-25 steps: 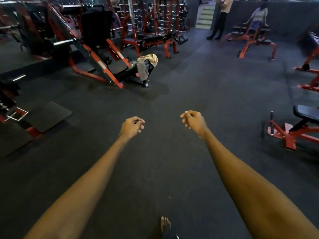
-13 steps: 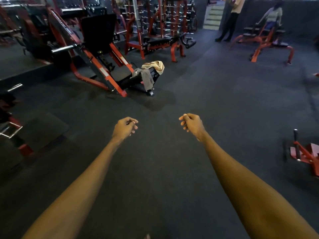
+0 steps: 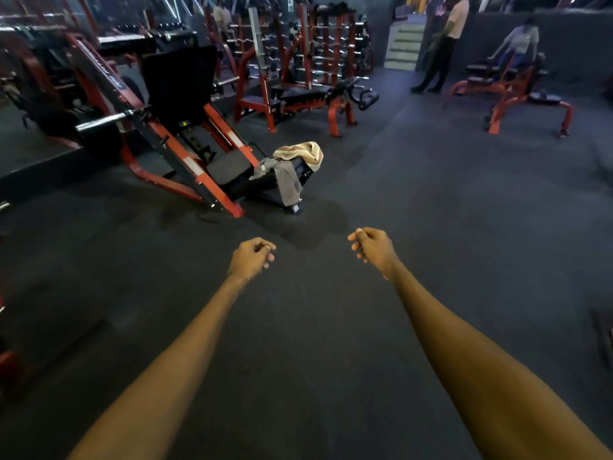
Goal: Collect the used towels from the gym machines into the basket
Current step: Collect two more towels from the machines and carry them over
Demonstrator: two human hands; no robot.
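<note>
Ahead of the person, both bare arms stretch forward over the dark rubber floor. The left hand is curled into a loose fist, its fingertips tucked in against the thumb, and it holds nothing. The right hand is curled the same way, knuckles up and thumb laid over the bent fingers, also holding nothing. The two hands are level with each other and apart, with bare floor showing between them.

Beyond the hands, up and a little to the left, stands a red-and-black leg press machine with a slanted sled and a chrome weight peg sticking out on its left. Two used towels lie on the low padded end of this machine nearest the person. A beige towel is bunched on top of the pad, and a grey towel lies just beside it, touching it, with one end hanging down the side of the pad almost to the floor. Both towels are well apart from either hand.

Behind the machine is a red-framed weight bench, and behind that a rack of barbells. Pale steps rise at the back of the room. A standing person in a light top and dark trousers is next to the steps, and a seated person is on another red-framed bench at the far right.
</note>
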